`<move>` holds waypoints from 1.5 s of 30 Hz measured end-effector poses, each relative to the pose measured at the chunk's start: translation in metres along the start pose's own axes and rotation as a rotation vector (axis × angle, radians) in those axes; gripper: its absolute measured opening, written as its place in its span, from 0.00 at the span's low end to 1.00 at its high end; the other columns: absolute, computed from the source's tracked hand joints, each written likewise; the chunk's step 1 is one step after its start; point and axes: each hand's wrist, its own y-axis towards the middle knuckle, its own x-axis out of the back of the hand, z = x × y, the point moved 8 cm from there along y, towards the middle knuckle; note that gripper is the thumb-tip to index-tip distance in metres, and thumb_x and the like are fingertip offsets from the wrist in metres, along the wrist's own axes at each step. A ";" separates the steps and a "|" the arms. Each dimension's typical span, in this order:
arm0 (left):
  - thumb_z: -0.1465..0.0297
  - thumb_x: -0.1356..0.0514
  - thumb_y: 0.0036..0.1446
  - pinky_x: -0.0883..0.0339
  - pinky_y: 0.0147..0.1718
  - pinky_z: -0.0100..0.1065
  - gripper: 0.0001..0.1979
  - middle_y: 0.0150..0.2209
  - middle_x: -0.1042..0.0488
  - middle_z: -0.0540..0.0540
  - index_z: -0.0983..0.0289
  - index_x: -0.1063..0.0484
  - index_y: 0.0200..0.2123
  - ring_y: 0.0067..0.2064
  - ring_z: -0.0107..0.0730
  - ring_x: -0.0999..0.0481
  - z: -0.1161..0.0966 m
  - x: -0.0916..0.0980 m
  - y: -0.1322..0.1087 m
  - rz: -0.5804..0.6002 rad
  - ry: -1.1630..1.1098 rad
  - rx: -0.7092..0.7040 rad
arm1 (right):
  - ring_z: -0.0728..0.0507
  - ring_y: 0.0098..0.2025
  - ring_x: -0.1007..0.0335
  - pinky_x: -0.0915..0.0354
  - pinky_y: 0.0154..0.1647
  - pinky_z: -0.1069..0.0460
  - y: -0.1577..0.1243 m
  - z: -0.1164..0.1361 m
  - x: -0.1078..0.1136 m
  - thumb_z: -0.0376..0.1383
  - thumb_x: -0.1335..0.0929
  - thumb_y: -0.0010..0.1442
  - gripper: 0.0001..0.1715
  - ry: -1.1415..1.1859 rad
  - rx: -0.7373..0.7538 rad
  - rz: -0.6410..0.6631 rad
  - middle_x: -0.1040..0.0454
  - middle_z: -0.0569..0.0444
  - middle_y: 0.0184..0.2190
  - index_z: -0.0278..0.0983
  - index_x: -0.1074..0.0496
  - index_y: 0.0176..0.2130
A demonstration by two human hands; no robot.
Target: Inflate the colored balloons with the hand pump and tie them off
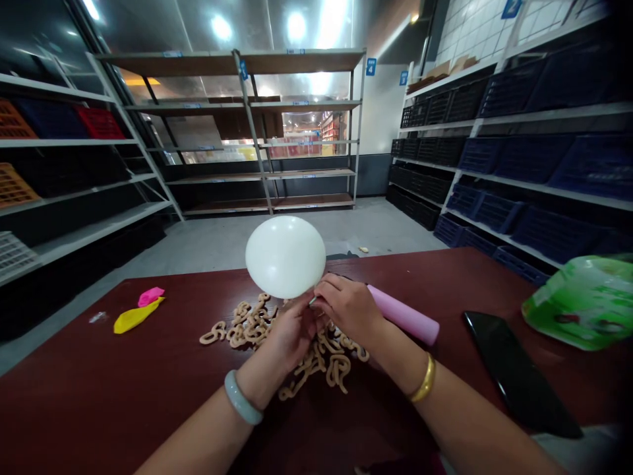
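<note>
An inflated white balloon floats just above the dark red table at its middle. My left hand and my right hand meet below it, both with fingers pinched on the balloon's neck. Under my hands lies a heap of several beige rubber rings. A pink tube-shaped pump lies on the table just right of my right hand.
A limp yellow balloon and a pink balloon lie at the table's left. A black phone and a green plastic bag are on the right. Metal shelves with crates line both sides.
</note>
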 end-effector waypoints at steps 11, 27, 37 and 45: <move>0.71 0.39 0.58 0.31 0.52 0.39 0.12 0.53 0.25 0.63 0.67 0.22 0.44 0.57 0.43 0.28 -0.030 0.009 0.001 -0.111 -0.063 -0.037 | 0.42 0.42 0.28 0.36 0.46 0.49 -0.002 -0.006 0.022 0.34 0.41 0.67 0.13 0.261 -0.092 -0.167 0.24 0.48 0.37 0.38 0.29 0.38; 0.74 0.34 0.52 0.28 0.40 0.31 0.16 0.40 0.20 0.55 0.63 0.24 0.45 0.41 0.34 0.21 -0.016 0.004 -0.003 -0.134 -0.070 -0.070 | 0.49 0.31 0.32 0.38 0.25 0.55 0.000 -0.020 -0.021 0.35 0.33 0.57 0.07 0.948 -0.386 -0.033 0.28 0.55 0.39 0.38 0.34 0.28; 0.75 0.30 0.46 0.29 0.34 0.30 0.11 0.32 0.22 0.51 0.63 0.24 0.35 0.32 0.27 0.24 -0.005 -0.002 -0.012 -0.123 -0.142 0.008 | 0.51 0.26 0.33 0.37 0.26 0.57 -0.011 -0.029 -0.046 0.36 0.26 0.49 0.10 1.606 -0.760 -0.088 0.26 0.56 0.30 0.36 0.31 0.27; 0.80 0.31 0.43 0.31 0.42 0.33 0.18 0.32 0.21 0.51 0.61 0.23 0.39 0.33 0.29 0.25 -0.003 0.000 -0.011 -0.158 -0.160 -0.092 | 0.51 0.24 0.35 0.40 0.23 0.57 -0.018 -0.032 -0.049 0.40 0.27 0.54 0.10 1.488 -0.764 -0.071 0.30 0.59 0.24 0.37 0.30 0.32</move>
